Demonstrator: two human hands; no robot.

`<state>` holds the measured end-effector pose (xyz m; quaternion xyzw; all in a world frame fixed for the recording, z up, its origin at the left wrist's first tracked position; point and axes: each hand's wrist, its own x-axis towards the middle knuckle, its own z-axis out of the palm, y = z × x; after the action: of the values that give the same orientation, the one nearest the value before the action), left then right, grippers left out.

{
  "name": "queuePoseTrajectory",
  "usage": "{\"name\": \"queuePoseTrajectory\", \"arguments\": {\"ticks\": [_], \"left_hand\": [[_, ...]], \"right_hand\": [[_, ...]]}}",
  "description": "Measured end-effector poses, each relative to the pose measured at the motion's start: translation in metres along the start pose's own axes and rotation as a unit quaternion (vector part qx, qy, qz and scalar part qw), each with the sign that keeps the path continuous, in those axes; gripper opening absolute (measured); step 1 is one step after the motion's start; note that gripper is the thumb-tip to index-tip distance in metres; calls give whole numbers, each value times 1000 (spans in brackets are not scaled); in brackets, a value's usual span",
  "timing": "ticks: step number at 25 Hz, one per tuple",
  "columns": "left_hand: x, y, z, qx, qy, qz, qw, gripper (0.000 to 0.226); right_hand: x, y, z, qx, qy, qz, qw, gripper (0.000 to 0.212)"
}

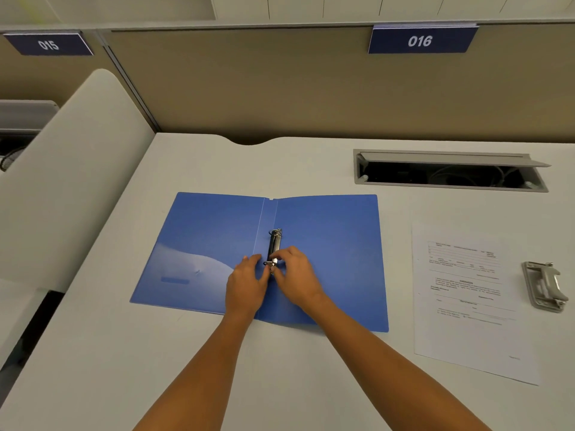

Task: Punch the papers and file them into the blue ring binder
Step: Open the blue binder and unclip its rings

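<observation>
The blue ring binder [329, 244] lies open and flat on the white desk. Its black and metal ring mechanism [274, 241] runs along the spine. My left hand [245, 284] and my right hand [295, 275] meet at the near end of the mechanism, and the fingertips of both pinch its lower ring and clasp. The far ring looks closed. A printed sheet of paper [466, 300] lies to the right of the binder. A grey metal hole punch [544, 286] sits just beyond the paper's right edge.
An open cable tray [448, 172] with its lid raised is set into the desk at the back right. A beige partition with signs 015 and 016 stands behind. A white curved divider [71, 169] borders the desk on the left.
</observation>
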<state>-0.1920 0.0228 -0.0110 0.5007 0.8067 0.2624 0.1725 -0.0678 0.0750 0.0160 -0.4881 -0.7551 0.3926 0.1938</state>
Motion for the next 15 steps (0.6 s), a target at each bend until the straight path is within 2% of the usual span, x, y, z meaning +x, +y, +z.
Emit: {"name": "queuePoseTrajectory", "arguments": {"ticks": [3,6,15], "left_hand": [[3,-1,-2,25,-1,-10,1000,46],[6,-4,-4,62,-12,6,998,48],[4,-4,6,80,2,16,997,55]], "right_hand": [[10,5,9,6,5,21,1000,15],[16,16,13,28,8,37,999,16],[15,28,14,99,17,7,995,12]]}}
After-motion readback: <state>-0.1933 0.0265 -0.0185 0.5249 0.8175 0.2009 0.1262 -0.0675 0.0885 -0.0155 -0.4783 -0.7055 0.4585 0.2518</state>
